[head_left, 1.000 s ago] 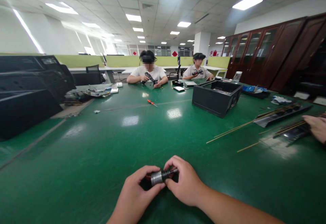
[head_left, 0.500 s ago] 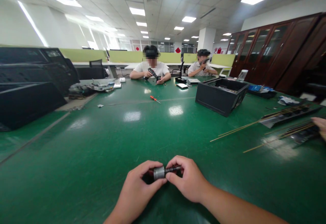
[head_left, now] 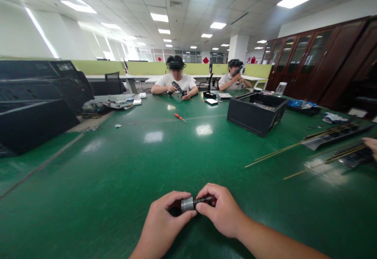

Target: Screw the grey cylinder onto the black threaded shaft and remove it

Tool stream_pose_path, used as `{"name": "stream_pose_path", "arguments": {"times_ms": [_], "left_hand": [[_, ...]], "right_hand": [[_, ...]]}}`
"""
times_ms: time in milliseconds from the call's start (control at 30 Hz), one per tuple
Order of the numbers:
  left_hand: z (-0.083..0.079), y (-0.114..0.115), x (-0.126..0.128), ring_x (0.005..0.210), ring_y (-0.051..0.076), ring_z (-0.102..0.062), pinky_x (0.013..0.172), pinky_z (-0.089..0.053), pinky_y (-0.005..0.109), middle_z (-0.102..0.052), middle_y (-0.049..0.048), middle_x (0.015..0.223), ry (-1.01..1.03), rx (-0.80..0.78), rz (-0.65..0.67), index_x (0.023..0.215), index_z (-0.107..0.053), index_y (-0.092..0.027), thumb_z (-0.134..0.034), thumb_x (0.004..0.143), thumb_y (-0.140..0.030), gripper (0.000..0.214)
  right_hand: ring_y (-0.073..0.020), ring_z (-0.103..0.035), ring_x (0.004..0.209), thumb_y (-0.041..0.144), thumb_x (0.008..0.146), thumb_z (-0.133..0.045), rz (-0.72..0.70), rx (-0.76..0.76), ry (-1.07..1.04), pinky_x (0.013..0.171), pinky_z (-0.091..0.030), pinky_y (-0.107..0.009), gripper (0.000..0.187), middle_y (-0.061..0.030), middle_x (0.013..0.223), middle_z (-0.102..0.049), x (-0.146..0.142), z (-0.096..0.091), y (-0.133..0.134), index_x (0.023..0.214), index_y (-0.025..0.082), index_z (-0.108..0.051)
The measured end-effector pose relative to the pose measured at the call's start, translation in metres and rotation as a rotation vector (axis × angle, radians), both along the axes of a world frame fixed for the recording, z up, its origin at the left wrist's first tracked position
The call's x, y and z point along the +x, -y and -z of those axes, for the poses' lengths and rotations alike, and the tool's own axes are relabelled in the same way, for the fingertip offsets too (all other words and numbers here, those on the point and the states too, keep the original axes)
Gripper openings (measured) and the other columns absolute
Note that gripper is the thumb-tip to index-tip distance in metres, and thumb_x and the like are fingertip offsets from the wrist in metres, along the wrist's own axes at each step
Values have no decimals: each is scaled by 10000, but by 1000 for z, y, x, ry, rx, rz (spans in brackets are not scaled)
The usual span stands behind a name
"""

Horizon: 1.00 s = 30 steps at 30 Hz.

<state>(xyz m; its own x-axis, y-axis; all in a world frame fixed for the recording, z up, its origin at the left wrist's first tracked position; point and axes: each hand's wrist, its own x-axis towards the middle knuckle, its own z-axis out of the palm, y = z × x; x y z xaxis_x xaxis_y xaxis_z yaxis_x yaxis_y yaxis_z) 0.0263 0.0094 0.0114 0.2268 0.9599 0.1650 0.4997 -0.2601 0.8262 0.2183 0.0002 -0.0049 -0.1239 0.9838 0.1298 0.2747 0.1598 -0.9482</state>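
I am watching a big green table [head_left: 132, 165] from far away; a person in a white top [head_left: 188, 81] is sitting at its far side; a black box with an open top [head_left: 247, 115] is resting on it, over to the right; the left hand [head_left: 165, 219] and right hand [head_left: 225, 212] are working close together at the near side; a screwdriver with an orange handle [head_left: 178, 116] is lying well past them; a small silver part [head_left: 187, 204] is sitting between the hands; the left fingers are gripping its fat end, and the right fingers are pinching its thin, dark end.
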Motion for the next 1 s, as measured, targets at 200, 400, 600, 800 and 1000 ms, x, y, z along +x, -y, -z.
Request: {"name": "stream_pose_path", "arguments": {"times_ms": [200,400,600,800,1000], "left_hand": [[1,0,0,850,234,-726,801,-570,327,-773,10,911,10,-27,-5,920,-766,-259,-801,676,-310,251],[1,2,0,844,230,-723,791,-562,316,-771,8,902,26,-40,-22,921,-767,-252,-800,665,-269,259],[-2,3,2,851,236,-721,802,-562,324,-772,15,911,35,-45,-20,914,-768,-249,-793,666,-278,251],[-3,2,3,843,238,-722,801,-561,329,-773,18,900,34,-53,-34,905,-768,-242,-798,652,-278,257],[-2,4,3,833,233,-721,789,-560,319,-771,23,889,73,-84,-42,898,-761,-224,-797,638,-264,266]], "right_hand": [[-145,-547,667,163,721,-702,-3,-29,-35,604,-386,-246,66,15,713,-610,1,1,0,778,195,-706],[-125,-516,634,153,738,-682,-2,-9,-23,584,-363,-231,45,26,687,-589,2,-1,2,771,181,-698],[-122,-510,635,159,744,-686,-6,-17,-16,581,-360,-224,51,29,684,-582,3,-2,2,788,181,-701],[-120,-509,634,158,756,-675,-20,-10,-8,579,-357,-223,51,28,691,-582,3,-3,4,797,181,-694],[-120,-504,624,166,758,-669,-26,-22,-11,570,-354,-225,46,31,682,-579,3,-1,4,798,181,-688]]}}
